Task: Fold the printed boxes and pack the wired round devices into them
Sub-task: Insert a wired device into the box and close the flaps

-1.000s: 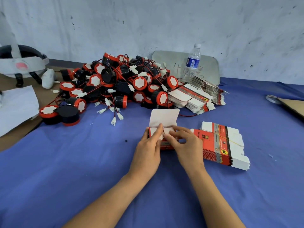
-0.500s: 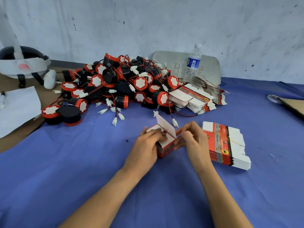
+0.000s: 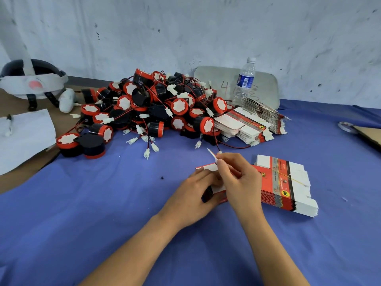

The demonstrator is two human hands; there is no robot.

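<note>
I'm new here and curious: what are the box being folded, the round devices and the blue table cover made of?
The box looks like thin card: matte white inside, printed red outside, its flap creased sharply. The round devices seem hard plastic, with shiny black bodies and red rims. The table cover is probably cloth: matte, with soft wrinkles.

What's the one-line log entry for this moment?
phase: folding | left hand: holds printed box on blue cloth | right hand: pinches raised flap | devices: pile behind | flat boxes: banded stack beside right hand
</note>
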